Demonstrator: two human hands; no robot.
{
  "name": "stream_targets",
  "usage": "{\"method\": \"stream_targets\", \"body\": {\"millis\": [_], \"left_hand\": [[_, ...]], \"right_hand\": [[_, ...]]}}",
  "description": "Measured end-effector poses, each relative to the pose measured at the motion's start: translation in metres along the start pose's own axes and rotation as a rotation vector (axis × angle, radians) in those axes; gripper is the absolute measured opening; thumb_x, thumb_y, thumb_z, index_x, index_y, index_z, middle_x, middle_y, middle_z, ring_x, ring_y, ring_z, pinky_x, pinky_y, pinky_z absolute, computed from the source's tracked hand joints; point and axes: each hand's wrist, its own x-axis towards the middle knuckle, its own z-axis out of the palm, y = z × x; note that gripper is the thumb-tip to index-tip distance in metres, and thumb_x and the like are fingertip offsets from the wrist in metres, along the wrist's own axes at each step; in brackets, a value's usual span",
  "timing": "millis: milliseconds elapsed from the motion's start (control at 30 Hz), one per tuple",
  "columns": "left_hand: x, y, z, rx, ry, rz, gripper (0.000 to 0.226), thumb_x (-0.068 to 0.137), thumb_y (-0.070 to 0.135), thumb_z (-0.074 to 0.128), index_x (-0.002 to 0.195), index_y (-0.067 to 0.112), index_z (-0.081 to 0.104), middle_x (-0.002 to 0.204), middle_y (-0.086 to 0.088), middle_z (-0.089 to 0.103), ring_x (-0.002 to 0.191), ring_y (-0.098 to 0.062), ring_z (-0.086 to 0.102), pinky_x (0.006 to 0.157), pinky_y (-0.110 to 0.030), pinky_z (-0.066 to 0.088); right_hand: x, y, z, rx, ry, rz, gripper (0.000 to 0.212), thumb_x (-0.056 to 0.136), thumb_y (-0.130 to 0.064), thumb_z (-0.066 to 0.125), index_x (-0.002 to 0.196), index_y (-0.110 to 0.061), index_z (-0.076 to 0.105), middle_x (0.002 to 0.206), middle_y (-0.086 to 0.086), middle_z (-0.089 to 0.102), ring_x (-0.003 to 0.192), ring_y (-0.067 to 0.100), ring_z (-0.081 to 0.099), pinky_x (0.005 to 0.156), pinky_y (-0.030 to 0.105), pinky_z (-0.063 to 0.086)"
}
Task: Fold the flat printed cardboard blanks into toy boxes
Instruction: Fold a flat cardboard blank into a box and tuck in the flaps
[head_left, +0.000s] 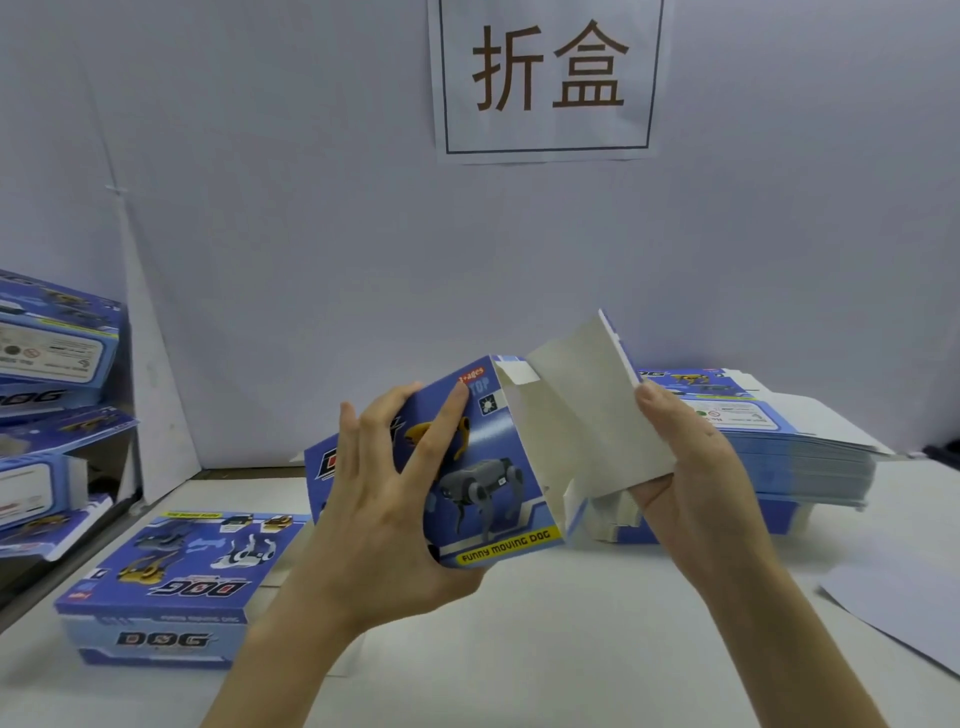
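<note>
A blue printed toy box (493, 467) with robot-dog pictures is held above the white table (571, 649), partly formed, its right end open. My left hand (384, 499) grips the box's left part, fingers spread over the printed face and thumb underneath. My right hand (691, 462) holds the grey inner side of a large end flap (587, 410), which stands up and to the right. Small side flaps hang below the open end. A thick stack of flat blanks (779, 441) lies behind my right hand.
A folded box (161, 587) lies on the table at the front left. More folded boxes (52, 395) are piled on a shelf at the far left. A white sheet (898, 613) lies at the right edge. A paper sign (548, 78) hangs on the back wall.
</note>
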Motion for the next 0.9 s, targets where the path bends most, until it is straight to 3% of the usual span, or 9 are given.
{"method": "stream_targets", "body": {"millis": [67, 133, 233, 333, 433, 500, 667, 767, 900], "left_hand": [[0.000, 0.000, 0.001, 0.065, 0.041, 0.012, 0.115, 0.053, 0.058, 0.075, 0.148, 0.018, 0.024, 0.138, -0.011, 0.026, 0.133, -0.016, 0.017, 0.099, -0.073, 0.032], [0.001, 0.001, 0.003, 0.125, 0.072, 0.030, 0.113, 0.055, 0.064, 0.071, 0.147, 0.015, 0.027, 0.136, -0.016, 0.030, 0.134, -0.017, 0.013, 0.105, -0.070, 0.023], [0.001, 0.005, 0.005, 0.153, 0.067, 0.009, 0.109, 0.061, 0.071, 0.061, 0.148, 0.018, 0.025, 0.136, -0.018, 0.032, 0.134, -0.030, 0.029, 0.113, -0.063, 0.012], [0.000, 0.009, 0.007, 0.138, 0.057, -0.029, 0.108, 0.062, 0.073, 0.057, 0.149, 0.021, 0.022, 0.138, -0.018, 0.033, 0.133, -0.034, 0.034, 0.114, -0.061, 0.010], [-0.001, 0.009, 0.008, 0.139, 0.045, -0.048, 0.108, 0.061, 0.073, 0.057, 0.150, 0.022, 0.021, 0.139, -0.017, 0.032, 0.134, -0.033, 0.033, 0.114, -0.059, 0.010], [-0.002, 0.008, 0.008, 0.138, 0.039, -0.060, 0.109, 0.060, 0.073, 0.058, 0.150, 0.022, 0.021, 0.139, -0.016, 0.031, 0.133, -0.031, 0.032, 0.114, -0.058, 0.010], [-0.001, 0.007, 0.006, 0.133, -0.020, 0.006, 0.109, 0.062, 0.072, 0.057, 0.151, 0.022, 0.019, 0.140, -0.016, 0.031, 0.136, -0.030, 0.029, 0.114, -0.063, 0.012], [-0.001, 0.010, 0.006, 0.131, -0.061, 0.102, 0.111, 0.061, 0.071, 0.061, 0.151, 0.021, 0.018, 0.142, -0.015, 0.027, 0.140, -0.027, 0.023, 0.115, -0.060, 0.010], [0.000, 0.014, 0.005, 0.146, -0.036, 0.103, 0.114, 0.059, 0.070, 0.065, 0.150, 0.018, 0.020, 0.141, -0.016, 0.027, 0.136, -0.031, 0.030, 0.113, -0.057, 0.010]], "right_hand": [[-0.003, 0.004, 0.006, -0.154, 0.062, -0.119, 0.018, 0.087, -0.021, 0.062, 0.086, -0.026, 0.079, 0.086, -0.008, 0.074, 0.074, 0.004, 0.065, 0.062, 0.021, 0.052], [-0.007, 0.007, 0.013, -0.350, 0.096, -0.261, 0.036, 0.093, -0.013, 0.058, 0.079, -0.041, 0.077, 0.080, -0.018, 0.072, 0.071, -0.004, 0.061, 0.063, 0.017, 0.049], [-0.015, 0.013, 0.025, -0.425, -0.022, -0.368, 0.042, 0.095, -0.008, 0.054, 0.094, -0.045, 0.073, 0.089, -0.027, 0.071, 0.082, -0.011, 0.063, 0.066, 0.006, 0.047], [-0.021, 0.023, 0.034, -0.493, -0.152, -0.336, 0.036, 0.097, -0.014, 0.052, 0.125, -0.035, 0.061, 0.114, -0.022, 0.068, 0.109, -0.003, 0.061, 0.079, 0.013, 0.052], [-0.023, 0.027, 0.037, -0.503, -0.192, -0.252, 0.039, 0.093, -0.032, 0.049, 0.131, -0.038, 0.056, 0.130, -0.010, 0.062, 0.122, 0.011, 0.056, 0.091, 0.037, 0.055], [-0.024, 0.025, 0.037, -0.525, -0.213, -0.261, 0.038, 0.095, -0.037, 0.050, 0.133, -0.035, 0.055, 0.133, -0.011, 0.059, 0.126, 0.012, 0.053, 0.097, 0.041, 0.051], [-0.019, 0.017, 0.025, -0.579, -0.246, -0.298, 0.036, 0.090, -0.039, 0.052, 0.124, -0.033, 0.060, 0.122, -0.009, 0.065, 0.116, 0.014, 0.060, 0.089, 0.042, 0.055], [-0.019, 0.014, 0.021, -0.526, -0.342, -0.233, 0.052, 0.089, -0.032, 0.055, 0.139, -0.039, 0.044, 0.124, -0.017, 0.062, 0.113, 0.007, 0.061, 0.081, 0.026, 0.057], [-0.022, 0.014, 0.022, -0.535, -0.443, -0.131, 0.072, 0.084, -0.044, 0.060, 0.146, -0.051, 0.024, 0.138, -0.021, 0.051, 0.118, 0.005, 0.058, 0.080, 0.022, 0.055]]}}
